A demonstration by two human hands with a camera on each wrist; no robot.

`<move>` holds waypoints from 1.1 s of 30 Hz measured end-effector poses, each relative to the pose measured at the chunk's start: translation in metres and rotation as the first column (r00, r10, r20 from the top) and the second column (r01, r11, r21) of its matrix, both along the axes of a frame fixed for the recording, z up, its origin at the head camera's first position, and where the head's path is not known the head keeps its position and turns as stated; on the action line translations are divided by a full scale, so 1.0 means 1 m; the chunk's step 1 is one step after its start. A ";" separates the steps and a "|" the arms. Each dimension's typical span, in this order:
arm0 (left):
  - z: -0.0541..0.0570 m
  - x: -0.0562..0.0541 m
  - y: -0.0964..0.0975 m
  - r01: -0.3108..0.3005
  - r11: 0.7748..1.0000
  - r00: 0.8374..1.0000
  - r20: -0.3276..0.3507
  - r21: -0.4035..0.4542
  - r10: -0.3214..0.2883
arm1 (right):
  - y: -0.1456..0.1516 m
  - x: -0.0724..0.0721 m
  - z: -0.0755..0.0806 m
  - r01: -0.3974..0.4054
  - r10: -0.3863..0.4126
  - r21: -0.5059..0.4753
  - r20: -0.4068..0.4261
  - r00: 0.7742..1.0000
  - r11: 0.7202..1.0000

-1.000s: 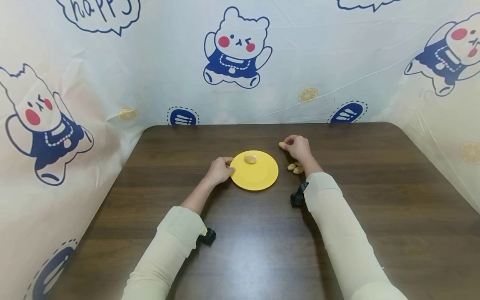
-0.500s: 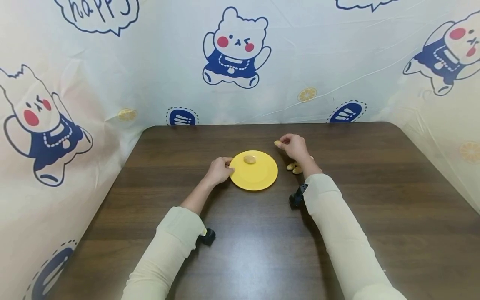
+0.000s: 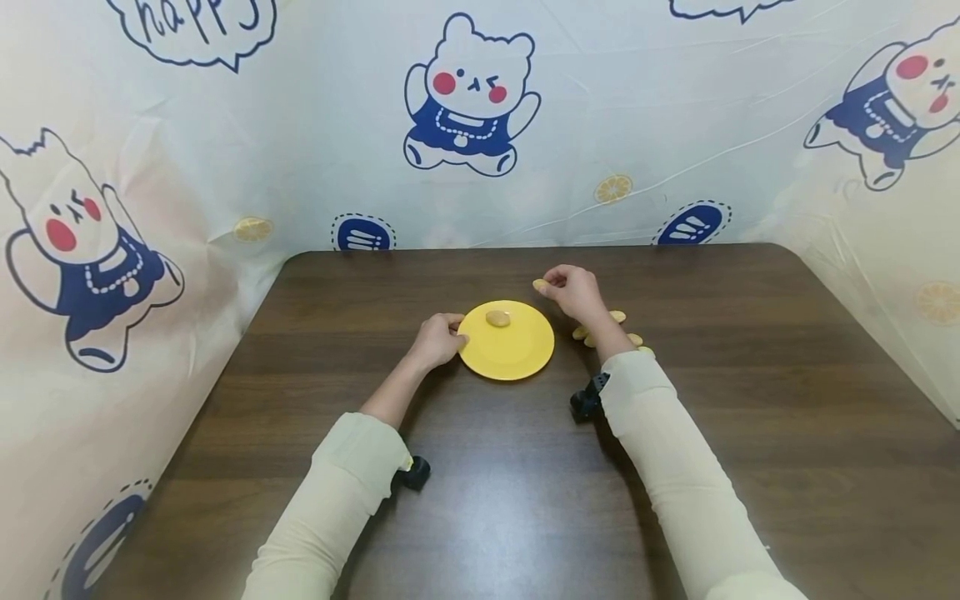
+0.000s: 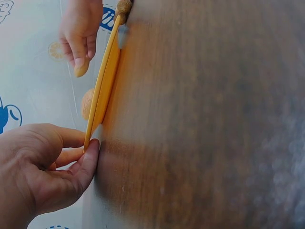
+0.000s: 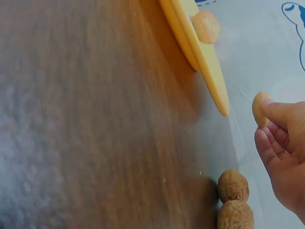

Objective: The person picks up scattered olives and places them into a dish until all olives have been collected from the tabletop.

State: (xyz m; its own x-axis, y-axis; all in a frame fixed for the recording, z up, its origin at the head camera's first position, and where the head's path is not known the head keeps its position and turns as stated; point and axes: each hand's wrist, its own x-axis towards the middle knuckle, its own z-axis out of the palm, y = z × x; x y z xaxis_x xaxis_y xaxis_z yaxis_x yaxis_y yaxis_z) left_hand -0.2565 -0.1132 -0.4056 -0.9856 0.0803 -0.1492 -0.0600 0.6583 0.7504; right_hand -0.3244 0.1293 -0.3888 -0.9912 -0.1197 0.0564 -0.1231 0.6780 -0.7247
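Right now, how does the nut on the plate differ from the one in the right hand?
The plate nut rests on the plate; the held nut is up off the table. No fingers touch the plate nut, while the right hand pinches the held nut. In the head view the plate nut shows whole; the held nut is partly hidden by fingers. Both are tan.

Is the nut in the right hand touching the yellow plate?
Apart. The right wrist view shows it: the nut, pinched in the right hand, is clear of the yellow plate, with pale backdrop visible between them.
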 end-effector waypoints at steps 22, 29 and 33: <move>0.002 0.000 0.000 -0.013 1.000 1.000 0.007 0.010 0.013 | -0.020 0.009 0.002 -0.116 0.116 0.042 0.006 0.993 0.992; 0.002 0.000 0.000 -0.005 1.000 1.000 -0.001 0.010 0.005 | -0.026 0.010 0.000 -0.171 0.166 0.083 0.061 0.984 0.982; 0.001 0.000 0.000 -0.003 1.000 1.000 0.000 0.008 0.003 | -0.028 0.010 -0.003 -0.192 0.185 0.101 0.082 0.979 0.976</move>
